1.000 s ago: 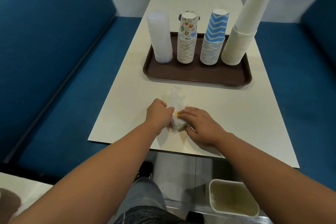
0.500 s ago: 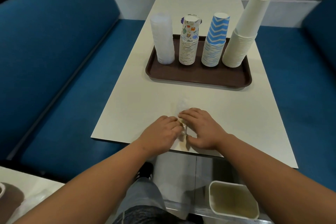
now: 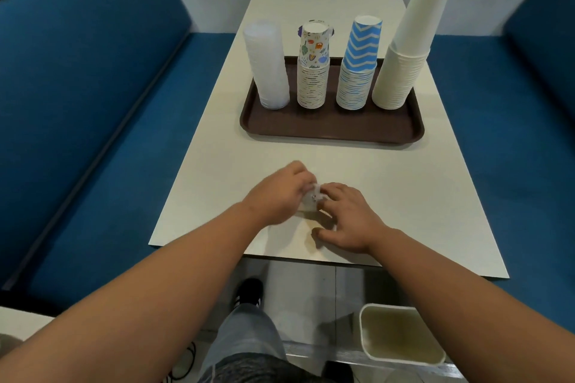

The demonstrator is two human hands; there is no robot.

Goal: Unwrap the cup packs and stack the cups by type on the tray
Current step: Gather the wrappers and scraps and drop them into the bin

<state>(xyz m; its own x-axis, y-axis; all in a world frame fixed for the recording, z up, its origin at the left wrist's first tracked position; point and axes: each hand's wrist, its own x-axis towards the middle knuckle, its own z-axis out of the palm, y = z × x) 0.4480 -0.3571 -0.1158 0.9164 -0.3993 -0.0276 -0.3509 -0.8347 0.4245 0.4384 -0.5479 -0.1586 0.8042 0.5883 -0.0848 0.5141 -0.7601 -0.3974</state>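
Observation:
A brown tray point(image 3: 329, 130) on the white table carries several upside-down cup stacks: clear plastic point(image 3: 267, 67), cartoon-print point(image 3: 313, 71), blue zigzag point(image 3: 357, 70) and plain white point(image 3: 404, 56). Near the table's front edge both hands work a small crumpled clear plastic wrapper point(image 3: 312, 199). My left hand point(image 3: 278, 194) grips its left side with curled fingers. My right hand point(image 3: 345, 216) pinches its right side, thumb down on the table. Most of the wrapper is hidden between the hands.
Blue bench seats point(image 3: 93, 134) flank the table on both sides. A cream waste bin point(image 3: 401, 339) stands on the floor below the table's front edge, at right. My legs and a shoe show under the table.
The wrapper has been bunched into a smaller wad between the hands. Both hands have closed in on it and shifted slightly; the cup stacks have not moved.

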